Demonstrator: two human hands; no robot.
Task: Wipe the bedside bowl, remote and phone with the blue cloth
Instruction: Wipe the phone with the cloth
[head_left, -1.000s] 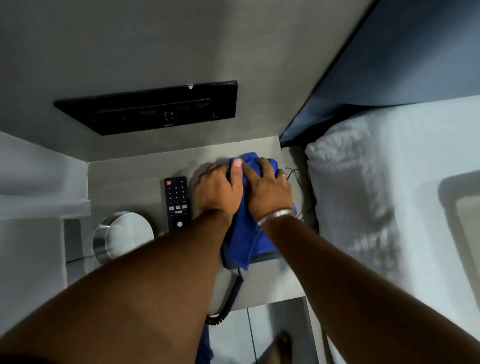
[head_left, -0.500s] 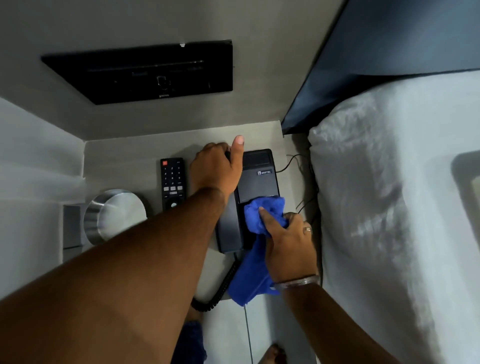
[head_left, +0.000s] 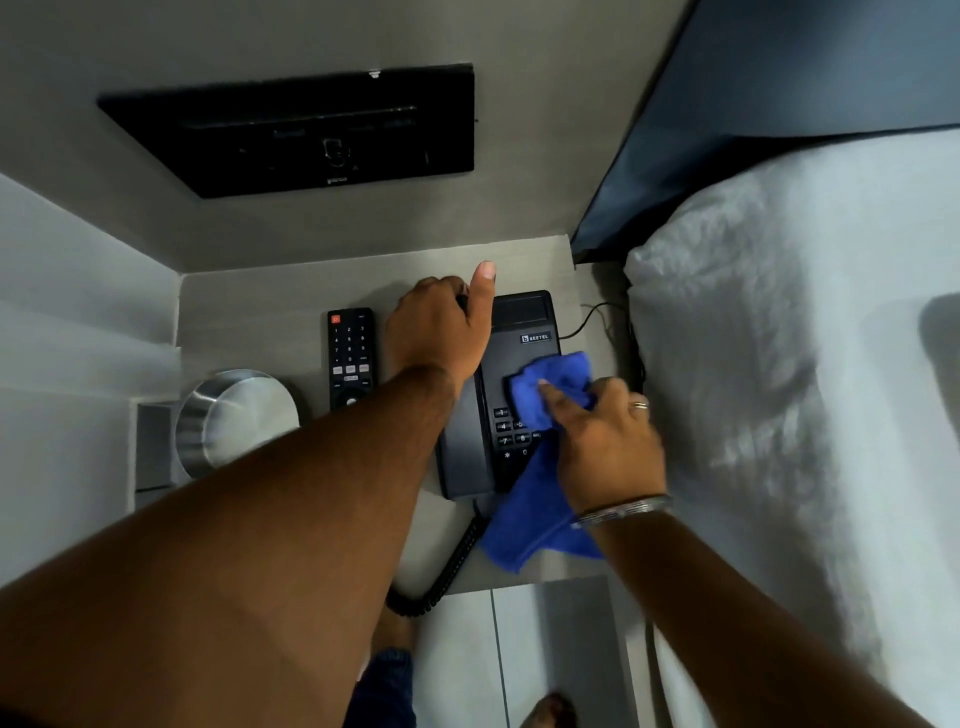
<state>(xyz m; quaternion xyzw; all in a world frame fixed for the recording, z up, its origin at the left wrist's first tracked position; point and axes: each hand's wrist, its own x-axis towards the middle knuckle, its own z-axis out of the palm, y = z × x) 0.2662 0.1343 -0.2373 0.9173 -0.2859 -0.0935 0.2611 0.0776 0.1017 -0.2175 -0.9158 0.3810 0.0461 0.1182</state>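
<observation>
Blue cloth is bunched in the closed right hand and pressed onto the keypad of the phone. Handset end is gripped by the left hand, thumb raised. Remote and metal bowl are left of the phone on the bedside table.

A pale grey laminate worktop sits in a corner of plain grey walls. A black rectangular wall panel hangs above. A white-sheeted bed with a dark blue headboard stands beside it, over light floor tiles.
</observation>
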